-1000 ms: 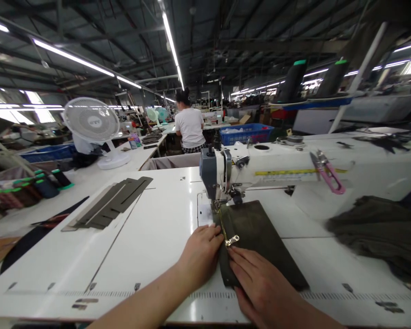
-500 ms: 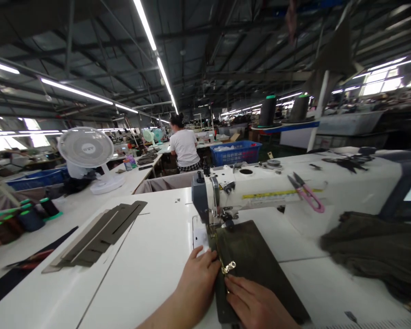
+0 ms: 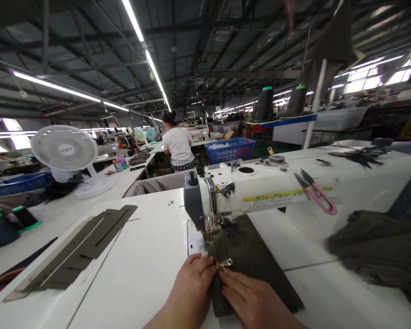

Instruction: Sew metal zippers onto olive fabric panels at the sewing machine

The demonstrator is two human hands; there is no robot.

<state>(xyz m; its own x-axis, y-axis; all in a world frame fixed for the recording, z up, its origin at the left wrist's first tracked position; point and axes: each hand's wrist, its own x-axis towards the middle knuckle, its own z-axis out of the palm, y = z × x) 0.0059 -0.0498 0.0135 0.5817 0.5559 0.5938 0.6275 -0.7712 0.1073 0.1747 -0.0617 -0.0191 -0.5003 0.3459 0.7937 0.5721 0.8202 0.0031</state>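
A dark olive fabric panel (image 3: 260, 256) lies under the needle and presser foot (image 3: 209, 234) of a white sewing machine (image 3: 281, 183). Along its left side runs a zipper with a gold metal pull (image 3: 226, 263). My left hand (image 3: 193, 285) presses the panel's left edge beside the zipper, its fingers bent and close together. Just below the pull, my right hand (image 3: 250, 297) has its fingers together on the zipper and fabric, the fingertips partly hidden. Both hands are a short way in front of the presser foot.
Dark strip pieces (image 3: 78, 249) lie fanned on the table at left. Pink-handled thread snips (image 3: 317, 194) rest against the machine arm. Crumpled olive fabric (image 3: 373, 251) sits at right. A white fan (image 3: 65, 151) stands behind left; a person (image 3: 178, 144) sits ahead, near a blue basket (image 3: 230, 151).
The zipper pull and fabric have moved closer to the presser foot, and both hands have moved forward with them. My view has shifted slightly.
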